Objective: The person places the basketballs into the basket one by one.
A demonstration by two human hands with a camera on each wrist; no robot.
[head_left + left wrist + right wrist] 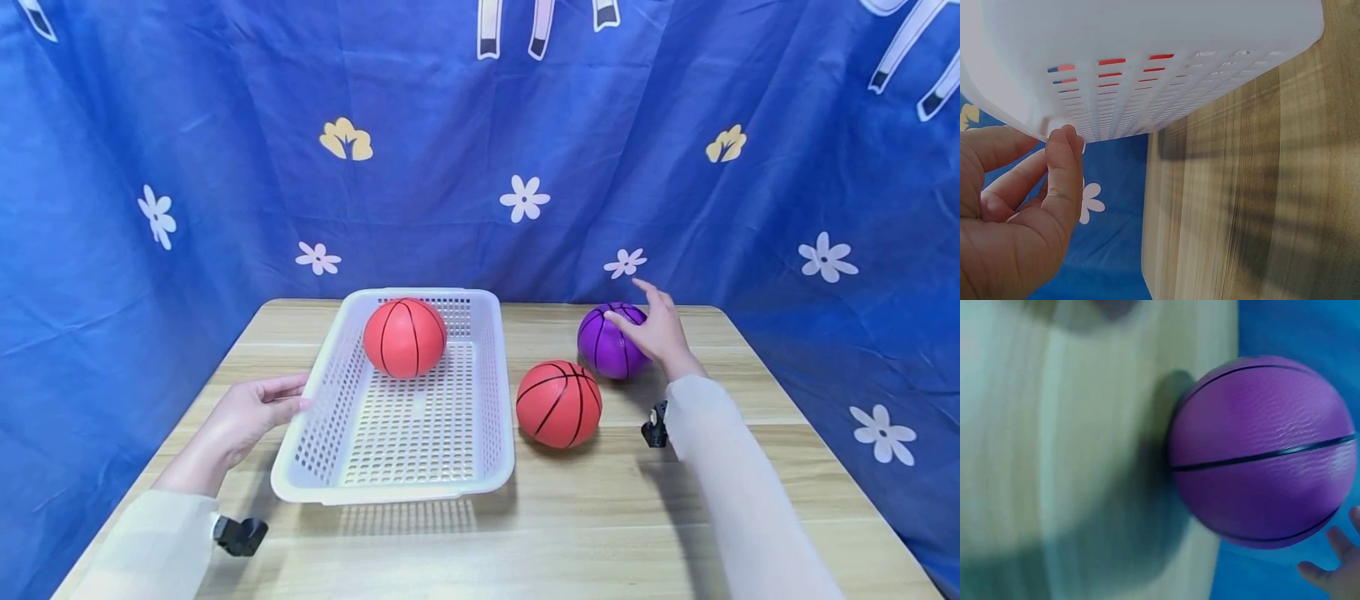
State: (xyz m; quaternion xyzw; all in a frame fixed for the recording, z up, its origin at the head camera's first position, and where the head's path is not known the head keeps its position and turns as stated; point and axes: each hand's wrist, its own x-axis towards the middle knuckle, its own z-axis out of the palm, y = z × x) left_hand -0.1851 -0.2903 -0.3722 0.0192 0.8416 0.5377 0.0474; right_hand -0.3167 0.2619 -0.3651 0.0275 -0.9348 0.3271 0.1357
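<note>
A white plastic basket [420, 433] with a perforated floor holds one red mini basketball [405, 337] near its far end. My left hand [251, 412] pinches the basket's left rim between thumb and fingers; in the left wrist view the left hand [1029, 200] is at the rim of the slotted wall [1147, 81]. At the back right sits a purple mini basketball [609, 346]. My right hand [660, 332] hovers at its right side, thumb and fingers spread. In the right wrist view, the fingers of the right hand [1341, 569] stand apart from the purple ball [1260, 456].
A second red mini basketball [558, 404] lies on the wooden table [585, 533] between the basket and the purple ball. Behind the table's far edge hangs a blue curtain [420, 225] printed with flowers. Small black cameras [240, 536] are strapped to the wrists.
</note>
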